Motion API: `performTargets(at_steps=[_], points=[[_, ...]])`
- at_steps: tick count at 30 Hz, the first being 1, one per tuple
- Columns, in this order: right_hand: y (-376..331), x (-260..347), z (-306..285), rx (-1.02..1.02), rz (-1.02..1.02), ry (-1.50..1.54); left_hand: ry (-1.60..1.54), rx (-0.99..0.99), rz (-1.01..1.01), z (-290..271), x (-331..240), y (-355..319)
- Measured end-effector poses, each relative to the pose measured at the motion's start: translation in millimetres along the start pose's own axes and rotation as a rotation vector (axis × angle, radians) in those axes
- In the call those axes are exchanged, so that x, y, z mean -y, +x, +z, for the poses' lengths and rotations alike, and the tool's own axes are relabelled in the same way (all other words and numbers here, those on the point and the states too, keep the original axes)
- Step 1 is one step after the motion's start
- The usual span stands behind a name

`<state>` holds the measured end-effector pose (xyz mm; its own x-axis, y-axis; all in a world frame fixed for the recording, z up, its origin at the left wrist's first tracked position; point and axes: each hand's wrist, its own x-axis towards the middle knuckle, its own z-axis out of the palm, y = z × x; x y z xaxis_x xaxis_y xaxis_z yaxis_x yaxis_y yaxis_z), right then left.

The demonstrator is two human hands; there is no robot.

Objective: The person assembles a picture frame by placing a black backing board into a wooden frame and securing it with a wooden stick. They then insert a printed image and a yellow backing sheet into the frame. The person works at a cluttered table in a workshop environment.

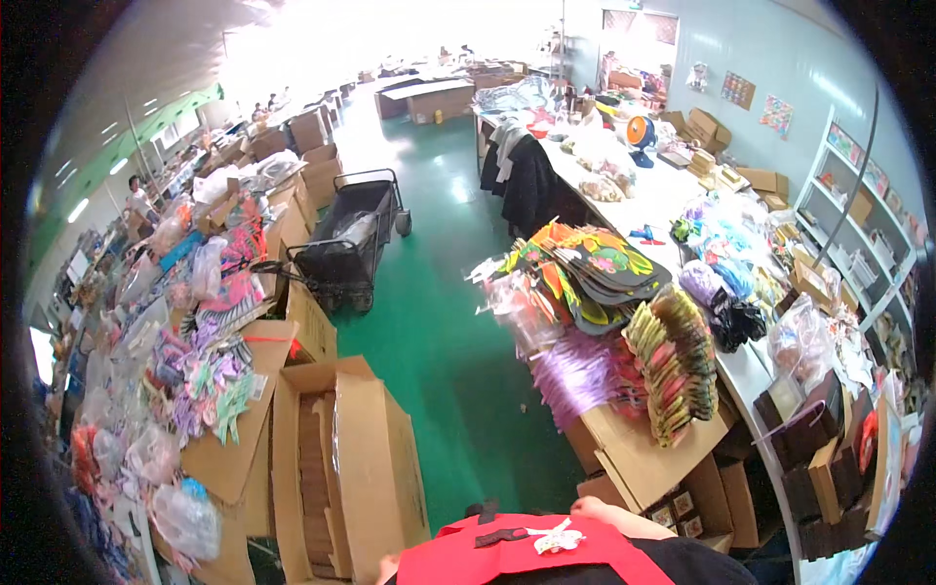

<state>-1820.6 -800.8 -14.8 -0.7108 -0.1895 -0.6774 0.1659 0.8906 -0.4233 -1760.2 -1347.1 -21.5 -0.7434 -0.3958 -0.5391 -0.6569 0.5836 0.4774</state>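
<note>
My left hand (388, 567) shows only as a sliver at the lower edge, beside the near corner of a tall open cardboard box (400, 468). Its fingers are mostly hidden by my red apron (556, 551). Over on the right, my right hand (591, 505) pokes out past the apron, close to a cardboard sheet (648, 458) at the table's end. Its fingers are too hidden to read, and no held thing shows. Stacked on that table end are dark flower-patterned flat pieces (600, 268), yellow-green bundles (673, 356) and purple bagged pieces (575, 375).
A green floor aisle (458, 341) runs ahead between cluttered tables. A black folding wagon (351, 239) stands at its left. Bagged goods (214, 292) pile up along the left side. An orange fan (641, 135) sits on the long right table (653, 190); dark clothes (526, 175) hang off its edge.
</note>
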Motion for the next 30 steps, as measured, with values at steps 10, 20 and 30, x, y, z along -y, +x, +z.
performTargets(at_steps=[10,20,30], points=[[112,-79,-33,-0.268,0.280,0.740,-0.518,-0.118,0.172,-116,-285,300],[402,-14,-207,-0.376,-0.144,0.100,-0.575,-0.157,0.043,-171,-330,443],[479,217,-442,-0.286,0.113,0.873,-0.138,-0.691,0.152,-378,-444,651]])
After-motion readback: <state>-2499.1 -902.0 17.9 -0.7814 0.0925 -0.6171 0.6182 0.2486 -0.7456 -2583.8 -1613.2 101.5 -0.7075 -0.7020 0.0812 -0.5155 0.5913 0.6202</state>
